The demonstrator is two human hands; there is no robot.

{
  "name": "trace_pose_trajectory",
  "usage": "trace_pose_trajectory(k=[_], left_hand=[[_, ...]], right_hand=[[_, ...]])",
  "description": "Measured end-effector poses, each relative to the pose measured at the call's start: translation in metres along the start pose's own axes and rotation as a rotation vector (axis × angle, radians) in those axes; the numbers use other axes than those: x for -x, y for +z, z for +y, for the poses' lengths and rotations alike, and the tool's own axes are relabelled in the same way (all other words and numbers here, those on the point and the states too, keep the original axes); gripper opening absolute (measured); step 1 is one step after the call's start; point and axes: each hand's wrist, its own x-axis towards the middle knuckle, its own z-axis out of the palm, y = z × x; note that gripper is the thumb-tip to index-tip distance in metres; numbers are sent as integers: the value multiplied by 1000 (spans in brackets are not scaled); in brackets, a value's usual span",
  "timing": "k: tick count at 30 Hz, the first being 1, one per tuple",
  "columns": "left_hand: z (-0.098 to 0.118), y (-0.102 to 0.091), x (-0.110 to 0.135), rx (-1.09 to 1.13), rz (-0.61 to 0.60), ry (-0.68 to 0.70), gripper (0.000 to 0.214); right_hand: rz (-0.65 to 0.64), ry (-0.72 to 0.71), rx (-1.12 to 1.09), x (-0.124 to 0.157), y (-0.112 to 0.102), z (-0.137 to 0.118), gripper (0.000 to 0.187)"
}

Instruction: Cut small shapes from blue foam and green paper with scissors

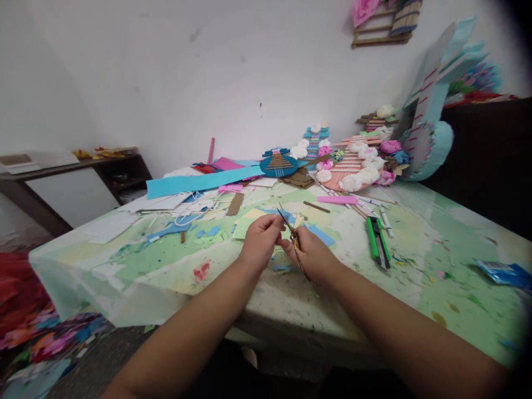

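Right grip (311,254) wraps slender, bronze-toned metal scissors (295,239), pointed blades angled away over the stained, pale-green worktop (166,271); left grip (261,241) pinches narrowly beside them, contents unclear. Flat blue paper (323,235) lies just beyond.

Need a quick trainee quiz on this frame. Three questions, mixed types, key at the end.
1. Which hand holds the scissors?
2. True or false: the green utility knife lies on the table, not in a hand.
3. What colour is the long strip to the left of the teal oval piece?
A) red
B) light blue
C) yellow

Key:
1. The right hand.
2. True.
3. B.
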Motion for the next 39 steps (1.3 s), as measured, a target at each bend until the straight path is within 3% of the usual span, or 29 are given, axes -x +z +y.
trace_pose_trajectory(k=[13, 21, 31, 39], left_hand=[[4, 6, 8, -51, -2, 23, 30], [10, 6, 12, -325, 90, 184, 32], [10, 4, 12, -263, 108, 203, 32], [7, -6, 3, -239, 38, 163, 26]], right_hand=[[41, -22, -41, 0, 3, 1, 30], [42, -3, -32, 4, 2, -4, 26], [15, 1, 16, 6, 3, -9, 27], [-20, 16, 98, 8, 0, -11, 29]])
